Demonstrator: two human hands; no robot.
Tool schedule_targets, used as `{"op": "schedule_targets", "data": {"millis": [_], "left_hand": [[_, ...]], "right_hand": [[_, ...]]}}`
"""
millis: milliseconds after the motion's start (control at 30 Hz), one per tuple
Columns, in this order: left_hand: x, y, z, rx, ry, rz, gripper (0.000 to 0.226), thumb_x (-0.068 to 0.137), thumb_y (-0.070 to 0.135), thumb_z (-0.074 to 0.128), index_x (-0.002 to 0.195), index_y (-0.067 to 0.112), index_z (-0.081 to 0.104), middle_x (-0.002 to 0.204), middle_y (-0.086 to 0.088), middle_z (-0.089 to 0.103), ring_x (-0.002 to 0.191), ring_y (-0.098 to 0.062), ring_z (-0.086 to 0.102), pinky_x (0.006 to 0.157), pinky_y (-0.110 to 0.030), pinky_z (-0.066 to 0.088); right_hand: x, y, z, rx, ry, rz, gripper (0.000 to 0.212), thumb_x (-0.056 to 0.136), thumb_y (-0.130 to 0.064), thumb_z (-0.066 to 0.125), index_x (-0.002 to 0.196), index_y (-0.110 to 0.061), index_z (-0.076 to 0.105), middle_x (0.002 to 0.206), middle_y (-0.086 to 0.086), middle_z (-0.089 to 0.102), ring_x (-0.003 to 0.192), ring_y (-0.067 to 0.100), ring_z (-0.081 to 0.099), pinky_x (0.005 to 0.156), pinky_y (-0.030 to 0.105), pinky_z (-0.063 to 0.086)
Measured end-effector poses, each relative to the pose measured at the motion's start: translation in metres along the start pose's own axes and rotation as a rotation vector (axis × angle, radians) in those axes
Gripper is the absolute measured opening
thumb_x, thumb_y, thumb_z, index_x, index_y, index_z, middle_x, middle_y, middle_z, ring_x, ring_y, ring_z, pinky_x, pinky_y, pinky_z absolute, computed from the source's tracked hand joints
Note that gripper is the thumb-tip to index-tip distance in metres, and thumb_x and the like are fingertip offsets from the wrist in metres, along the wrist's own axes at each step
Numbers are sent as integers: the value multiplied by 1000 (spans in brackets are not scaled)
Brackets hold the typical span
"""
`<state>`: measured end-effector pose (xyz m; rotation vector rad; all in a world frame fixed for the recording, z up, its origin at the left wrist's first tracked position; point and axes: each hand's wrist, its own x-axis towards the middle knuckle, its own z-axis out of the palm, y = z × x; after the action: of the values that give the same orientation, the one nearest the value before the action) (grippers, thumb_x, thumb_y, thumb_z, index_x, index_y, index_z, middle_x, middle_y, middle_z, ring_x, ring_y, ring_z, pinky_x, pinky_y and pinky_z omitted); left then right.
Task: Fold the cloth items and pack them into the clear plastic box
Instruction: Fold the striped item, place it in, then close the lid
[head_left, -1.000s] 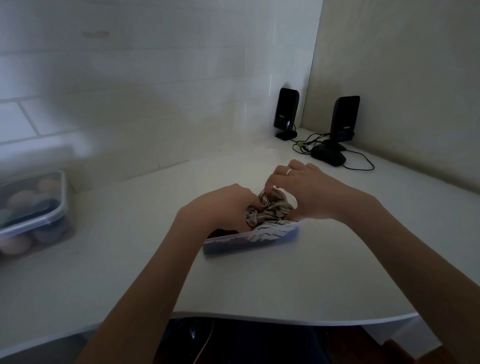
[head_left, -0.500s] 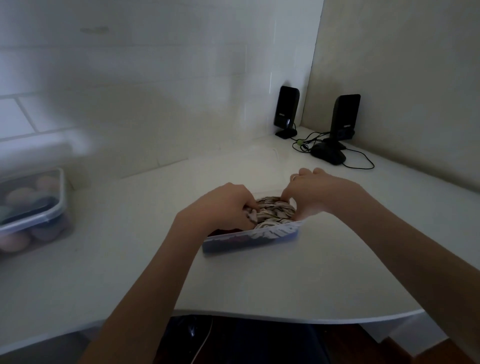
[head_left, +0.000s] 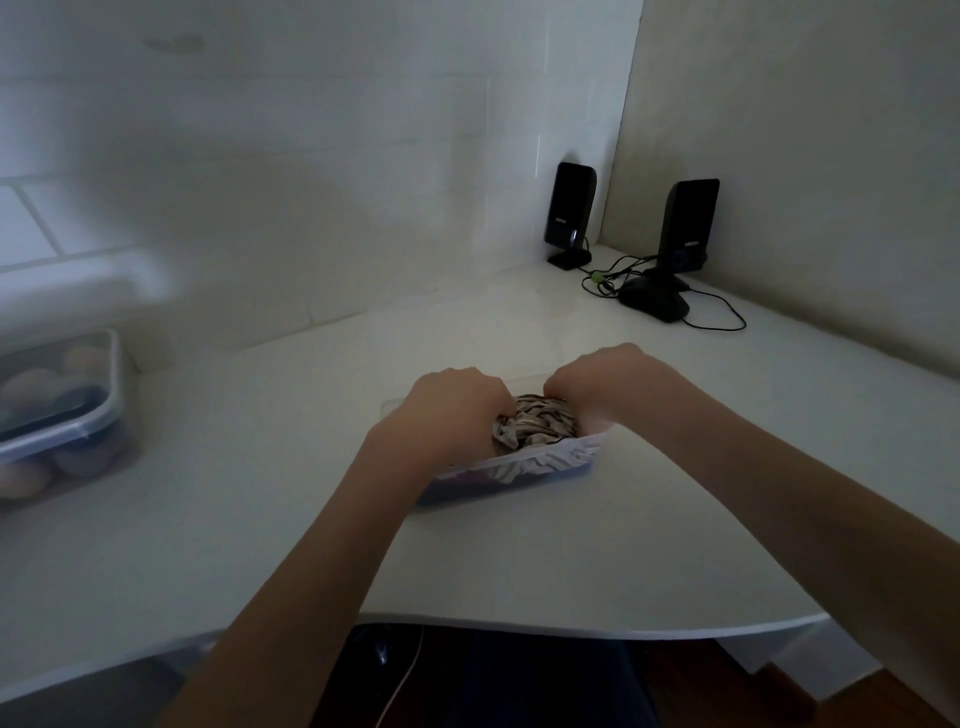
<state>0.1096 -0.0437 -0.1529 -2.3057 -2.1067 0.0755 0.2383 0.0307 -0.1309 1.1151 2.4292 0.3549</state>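
A clear plastic box (head_left: 545, 475) stands in the middle of the white desk. A striped beige and brown cloth (head_left: 540, 428) lies bunched in its top, over darker cloth seen through the front wall. My left hand (head_left: 452, 410) presses on the cloth's left side with its fingers curled into the fabric. My right hand (head_left: 608, 384) grips the cloth's right side, with its fingers tucked down inside the box. My fingertips are hidden in the cloth.
A second lidded clear box (head_left: 57, 410) with coloured items stands at the far left by the wall. Two black speakers (head_left: 569, 213) (head_left: 685, 228) and their cables (head_left: 717, 312) occupy the back right corner. The desk's curved front edge (head_left: 571, 626) runs below my arms.
The striped cloth, held above the box a second ago, has been pushed down into it. Both hands have sunk lower and closed in on it.
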Motion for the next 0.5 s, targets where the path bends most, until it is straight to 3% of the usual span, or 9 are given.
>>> {"op": "schedule_targets", "data": {"millis": [100, 200, 267, 367, 433, 500], "left_hand": [[-9, -5, -10, -118, -134, 28, 38, 91, 34, 49, 127, 23, 56, 126, -5, 60, 113, -25, 54, 92, -32, 42], [-15, -14, -18, -335, -176, 12, 27, 95, 33, 47, 114, 21, 63, 121, -8, 64, 98, -20, 56, 85, -30, 41], [-16, -16, -19, -428, -116, -14, 20, 96, 27, 47, 99, 21, 66, 111, -11, 69, 87, -19, 58, 80, -31, 43], [-16, -13, -16, -476, 17, -38, 19, 86, 17, 64, 102, 15, 73, 110, -3, 71, 99, -16, 63, 90, -28, 48], [-15, -9, -15, -466, 88, -39, 16, 77, 16, 73, 93, 13, 76, 104, -5, 73, 96, -17, 64, 89, -34, 51], [-14, -7, -15, -439, 95, -45, 17, 73, 16, 77, 89, 12, 76, 101, -5, 73, 93, -19, 65, 86, -36, 53]], "right_hand": [[1, 6, 1, 111, -74, -21, 39, 87, -25, 55, 126, -24, 53, 120, 2, 60, 106, 23, 58, 77, 30, 40], [-7, 17, 1, 300, -96, -60, 48, 85, -31, 60, 131, -27, 49, 134, 0, 52, 119, 23, 51, 89, 33, 42], [-14, 25, 1, 406, -44, -73, 49, 80, -32, 66, 127, -31, 52, 124, -6, 51, 113, 20, 50, 86, 32, 42], [-19, 33, -2, 493, 157, -108, 39, 73, -36, 75, 110, -36, 60, 83, -19, 43, 78, 6, 47, 69, 28, 39], [-20, 33, -5, 548, 277, -181, 38, 72, -37, 77, 107, -36, 60, 82, -18, 45, 76, 5, 46, 63, 23, 37], [-21, 30, -8, 582, 257, -283, 42, 73, -31, 77, 112, -31, 61, 92, -15, 53, 86, 6, 51, 67, 18, 40]]}}
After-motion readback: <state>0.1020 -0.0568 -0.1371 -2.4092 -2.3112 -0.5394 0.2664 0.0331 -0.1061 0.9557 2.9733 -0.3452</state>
